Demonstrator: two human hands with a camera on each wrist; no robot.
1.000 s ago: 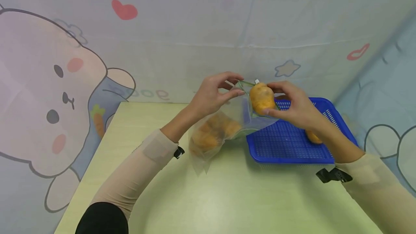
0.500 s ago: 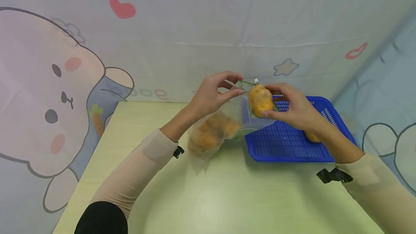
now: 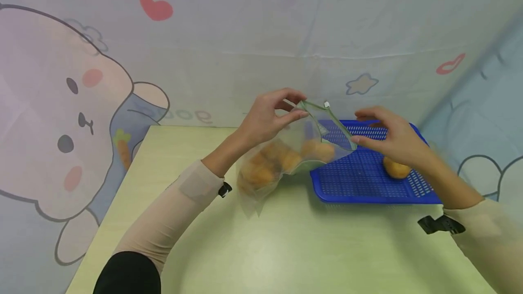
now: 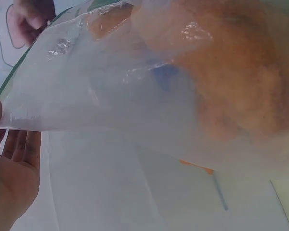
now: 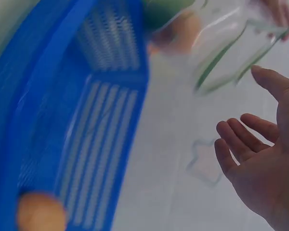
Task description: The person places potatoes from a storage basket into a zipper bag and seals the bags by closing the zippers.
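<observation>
My left hand [image 3: 271, 115] pinches the rim of a clear zip bag [image 3: 294, 149] and holds its mouth up over the table. Several orange-brown potatoes [image 3: 282, 160] lie inside the bag, one near the mouth [image 3: 324, 151]. In the left wrist view the bag [image 4: 135, 96] fills the frame with potatoes [image 4: 231, 82] behind the plastic. My right hand [image 3: 388, 135] hovers empty with fingers spread beside the bag mouth, over the blue basket [image 3: 367, 189]. One potato [image 3: 395, 168] lies in the basket. The right wrist view shows the open palm [image 5: 265, 163], the bag mouth [image 5: 221, 53] and the basket [image 5: 72, 120].
The pale green table [image 3: 265, 248] has free surface in front of the bag and basket. A cartoon-printed cloth [image 3: 81, 103] hangs behind and on both sides of the table. The basket sits at the table's right rear.
The potato my right hand held at the bag mouth has dropped inside the bag. My right hand let go and drew back to the right, fingers spread. The left hand kept its hold.
</observation>
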